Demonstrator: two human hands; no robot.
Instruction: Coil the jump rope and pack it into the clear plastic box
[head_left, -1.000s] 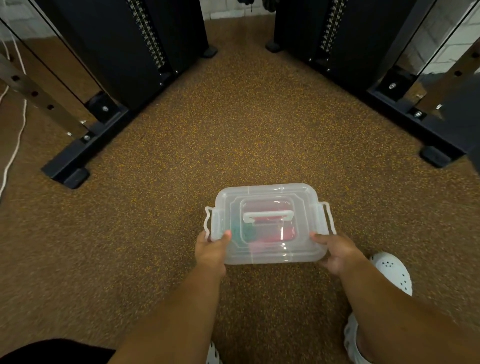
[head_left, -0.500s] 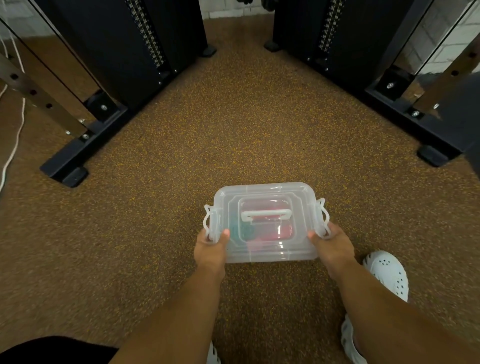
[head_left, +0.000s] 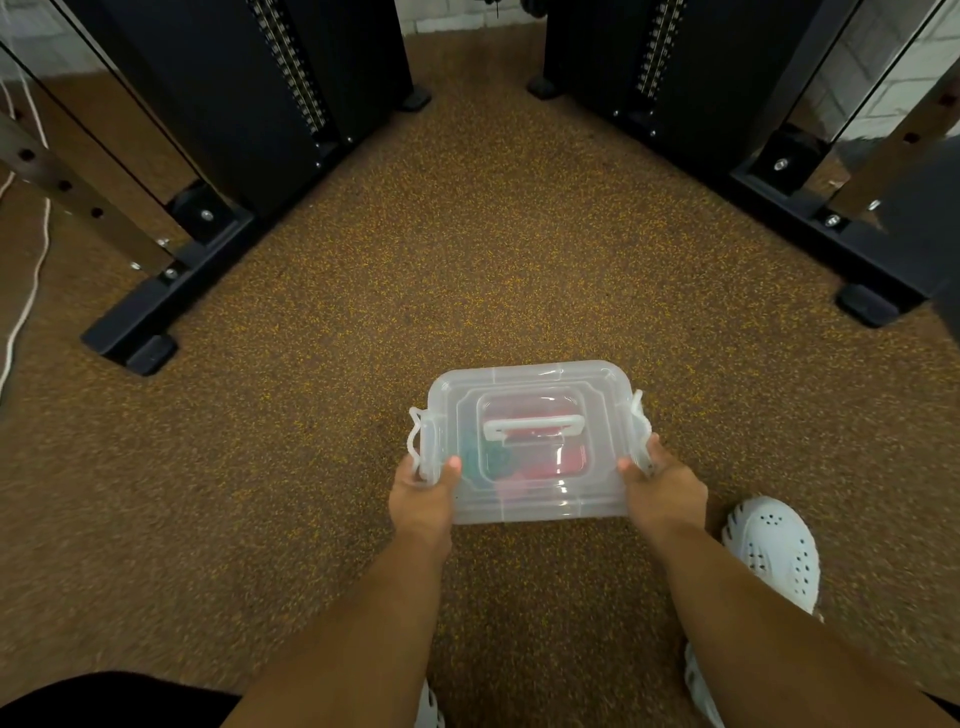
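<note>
The clear plastic box (head_left: 530, 379) sits over the speckled brown floor in front of me, its lid on with a white handle lying flat on top. Blurred red and green shapes of the jump rope (head_left: 524, 462) show through the lid. My left hand (head_left: 423, 493) grips the box's left near corner, thumb on the lid beside the left side latch. My right hand (head_left: 662, 483) grips the right near corner, fingers against the right side latch. Whether the box rests on the floor or is held just above it, I cannot tell.
Black gym machine frames stand at the left (head_left: 166, 301) and right (head_left: 831, 228), leaving a wedge of floor between them. A white cord (head_left: 31, 291) runs along the far left. A white perforated shoe (head_left: 774, 551) is beside my right forearm.
My right hand slid up the box's right side onto the latch, which now lies folded against the box. The left hand kept its grip. The box barely shifted.
</note>
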